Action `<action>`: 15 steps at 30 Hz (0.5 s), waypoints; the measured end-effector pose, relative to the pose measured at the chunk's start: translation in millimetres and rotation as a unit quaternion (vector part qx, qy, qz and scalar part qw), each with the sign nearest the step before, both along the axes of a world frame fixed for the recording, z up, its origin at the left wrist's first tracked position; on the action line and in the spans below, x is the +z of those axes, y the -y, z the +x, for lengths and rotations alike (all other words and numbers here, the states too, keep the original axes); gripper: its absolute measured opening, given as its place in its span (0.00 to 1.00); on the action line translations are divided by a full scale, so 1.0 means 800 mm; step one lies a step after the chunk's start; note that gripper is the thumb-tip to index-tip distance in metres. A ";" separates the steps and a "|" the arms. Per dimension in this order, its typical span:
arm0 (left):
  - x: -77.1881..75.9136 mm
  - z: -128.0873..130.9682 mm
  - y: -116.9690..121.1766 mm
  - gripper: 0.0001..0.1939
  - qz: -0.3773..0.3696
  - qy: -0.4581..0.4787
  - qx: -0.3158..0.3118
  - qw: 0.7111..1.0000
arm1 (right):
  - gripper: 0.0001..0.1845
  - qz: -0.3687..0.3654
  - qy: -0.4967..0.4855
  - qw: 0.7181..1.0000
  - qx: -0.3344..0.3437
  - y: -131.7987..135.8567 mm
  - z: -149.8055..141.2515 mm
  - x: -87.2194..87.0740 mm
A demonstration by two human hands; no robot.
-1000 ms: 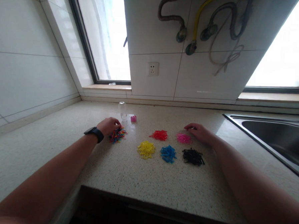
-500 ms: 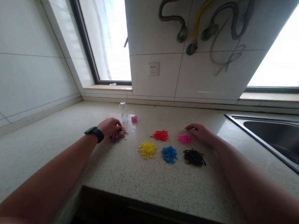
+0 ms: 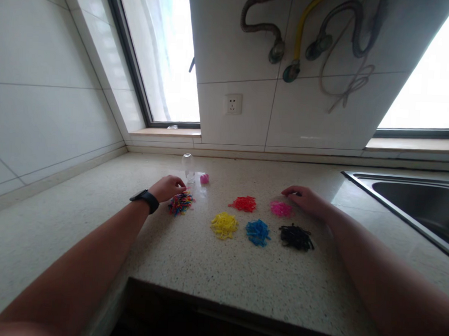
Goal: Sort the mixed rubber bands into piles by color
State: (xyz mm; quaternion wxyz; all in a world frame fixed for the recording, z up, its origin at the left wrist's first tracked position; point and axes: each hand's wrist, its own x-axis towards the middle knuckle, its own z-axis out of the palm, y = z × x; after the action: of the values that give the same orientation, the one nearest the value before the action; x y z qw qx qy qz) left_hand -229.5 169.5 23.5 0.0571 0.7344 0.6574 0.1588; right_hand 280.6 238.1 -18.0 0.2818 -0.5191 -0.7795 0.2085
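Note:
My left hand [image 3: 169, 188], with a black watch on its wrist, reaches over the back edge of a mixed-colour pile of what look like small rubber bands [image 3: 181, 204]. Its fingertips are pinched together, and whatever is between them is too small to make out. Just behind the pink pile [image 3: 281, 208] rests my right hand [image 3: 300, 198], its fingers loosely bent and slightly apart, with nothing seen in them. Between the hands lie a red pile [image 3: 244, 203], a yellow pile [image 3: 224, 225] and a blue pile [image 3: 257, 233]. A black pile [image 3: 296, 237] sits in front of my right hand.
Behind my left hand a clear bottle [image 3: 189, 168] stands upside down beside a pink cap [image 3: 204, 179]. A steel sink [image 3: 359, 180] is set into the speckled counter [image 3: 196, 267] at the right. The tiled wall carries a socket [image 3: 233, 104] and hoses.
The whole view has shifted slightly, so everything appears a little further right. Both hands stay beside the same piles, with hardly any movement of the fingers.

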 end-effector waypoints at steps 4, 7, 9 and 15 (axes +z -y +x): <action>-0.001 -0.001 -0.002 0.20 0.007 0.024 -0.005 1.000 | 0.14 -0.001 -0.003 1.000 0.005 -0.001 0.001 -0.001; 0.000 0.002 -0.002 0.20 0.006 0.053 -0.012 0.998 | 0.14 0.003 -0.003 1.000 0.006 -0.003 0.002 -0.003; 0.003 0.007 -0.001 0.20 0.006 0.078 -0.018 0.997 | 0.14 0.006 -0.005 1.000 0.006 -0.003 0.002 -0.003; 0.014 0.037 0.009 0.22 0.000 0.167 -0.045 0.985 | 0.15 -0.012 -0.006 1.000 0.005 0.001 -0.001 0.001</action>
State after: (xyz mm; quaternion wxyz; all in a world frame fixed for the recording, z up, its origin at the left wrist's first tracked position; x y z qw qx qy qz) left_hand -199.6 162.6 34.7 0.1728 0.7265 0.6048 0.2765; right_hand 279.5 237.7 -17.1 0.2793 -0.5171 -0.7780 0.2223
